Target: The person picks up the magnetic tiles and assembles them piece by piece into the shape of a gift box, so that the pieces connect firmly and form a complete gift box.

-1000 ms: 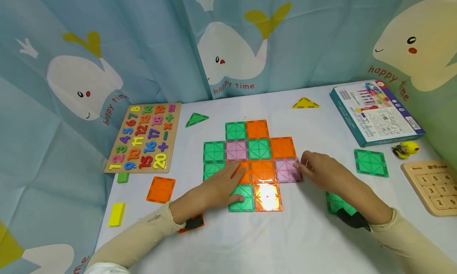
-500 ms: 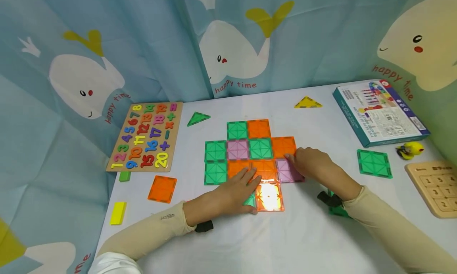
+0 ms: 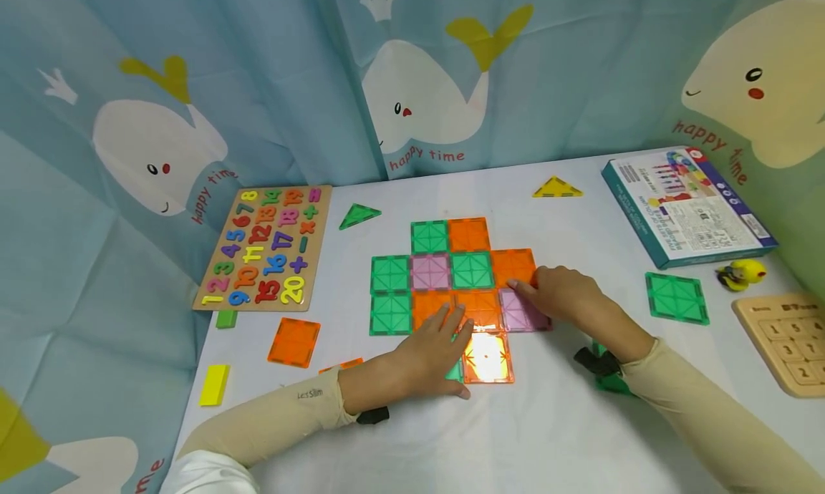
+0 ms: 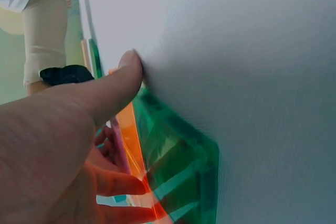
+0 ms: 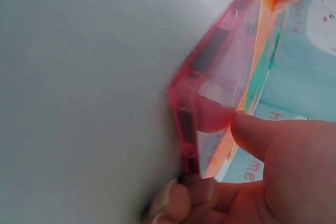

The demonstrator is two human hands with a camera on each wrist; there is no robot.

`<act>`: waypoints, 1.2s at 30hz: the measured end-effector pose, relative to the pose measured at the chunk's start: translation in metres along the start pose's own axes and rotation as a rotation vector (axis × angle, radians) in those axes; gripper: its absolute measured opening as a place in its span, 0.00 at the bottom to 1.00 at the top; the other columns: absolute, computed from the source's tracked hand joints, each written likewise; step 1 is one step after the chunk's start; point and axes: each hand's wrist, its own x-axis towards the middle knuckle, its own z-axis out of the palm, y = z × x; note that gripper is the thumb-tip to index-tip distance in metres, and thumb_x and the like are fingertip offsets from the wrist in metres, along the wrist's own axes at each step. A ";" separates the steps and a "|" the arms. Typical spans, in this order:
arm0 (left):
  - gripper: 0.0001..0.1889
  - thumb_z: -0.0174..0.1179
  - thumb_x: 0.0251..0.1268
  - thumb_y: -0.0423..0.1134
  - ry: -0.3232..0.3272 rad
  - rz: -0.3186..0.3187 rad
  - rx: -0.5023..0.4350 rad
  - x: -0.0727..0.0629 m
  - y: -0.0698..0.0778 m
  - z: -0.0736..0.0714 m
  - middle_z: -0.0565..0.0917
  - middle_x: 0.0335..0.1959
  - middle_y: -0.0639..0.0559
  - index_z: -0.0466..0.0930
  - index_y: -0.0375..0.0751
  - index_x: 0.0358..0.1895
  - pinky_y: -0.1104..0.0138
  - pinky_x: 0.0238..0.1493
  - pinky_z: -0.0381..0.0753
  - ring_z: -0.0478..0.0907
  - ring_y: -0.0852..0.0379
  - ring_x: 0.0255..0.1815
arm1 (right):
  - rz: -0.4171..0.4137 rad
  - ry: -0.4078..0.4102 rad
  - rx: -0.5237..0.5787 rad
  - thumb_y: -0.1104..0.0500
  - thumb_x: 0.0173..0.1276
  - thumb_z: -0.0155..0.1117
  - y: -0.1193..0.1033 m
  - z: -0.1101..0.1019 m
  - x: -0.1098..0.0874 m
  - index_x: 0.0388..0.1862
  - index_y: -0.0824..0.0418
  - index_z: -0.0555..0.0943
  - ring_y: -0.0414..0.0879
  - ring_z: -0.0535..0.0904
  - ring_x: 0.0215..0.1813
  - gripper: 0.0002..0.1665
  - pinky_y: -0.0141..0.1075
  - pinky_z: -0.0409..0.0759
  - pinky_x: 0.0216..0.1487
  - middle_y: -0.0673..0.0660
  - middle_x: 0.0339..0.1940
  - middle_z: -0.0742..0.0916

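Observation:
A flat patch of see-through magnetic tiles, green, orange and purple, lies in the middle of the table. My left hand (image 3: 430,356) spreads its fingers over the lower orange tile (image 3: 480,302) and a green tile (image 4: 181,145), which it mostly covers in the head view. The thumb reaches out to the near side. At the patch's right edge, my right hand (image 3: 567,293) holds the purple tile (image 3: 525,316). Its thumb (image 5: 257,132) lies on the tile's face, and the other fingers curl at the outer edge. Another orange tile (image 3: 512,263) sits just beyond.
Wooden number board (image 3: 264,247) at left, near a loose orange tile (image 3: 293,342) and a yellow block (image 3: 214,384). Triangles, green (image 3: 359,215) and yellow (image 3: 557,187), lie behind. Rightward are a box (image 3: 690,207), green tile (image 3: 677,298), yellow toy figure (image 3: 741,273) and wooden number tray (image 3: 748,308).
My right hand has come left over the purple tile, its thumb now on the tile's face. My left hand has slid right and toward me, baring the green tile at the patch's left.

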 end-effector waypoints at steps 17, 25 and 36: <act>0.52 0.52 0.73 0.73 0.026 0.001 0.074 0.001 0.002 0.001 0.50 0.87 0.38 0.50 0.41 0.86 0.55 0.82 0.61 0.51 0.38 0.87 | -0.195 0.186 0.354 0.48 0.88 0.48 0.003 -0.010 -0.019 0.36 0.62 0.72 0.49 0.69 0.27 0.22 0.39 0.64 0.30 0.54 0.23 0.71; 0.52 0.52 0.73 0.74 0.032 0.007 0.087 0.002 0.002 0.000 0.51 0.87 0.39 0.51 0.41 0.86 0.57 0.82 0.62 0.53 0.39 0.86 | -0.224 0.176 0.471 0.46 0.89 0.44 -0.001 -0.003 -0.016 0.34 0.62 0.71 0.49 0.71 0.26 0.25 0.38 0.67 0.30 0.54 0.24 0.73; 0.50 0.54 0.71 0.74 0.048 -0.004 0.141 -0.001 0.004 -0.002 0.60 0.84 0.41 0.59 0.43 0.84 0.60 0.77 0.71 0.61 0.42 0.83 | -0.242 0.219 0.448 0.45 0.88 0.45 -0.013 0.000 -0.012 0.33 0.61 0.71 0.48 0.70 0.28 0.26 0.38 0.66 0.30 0.53 0.24 0.72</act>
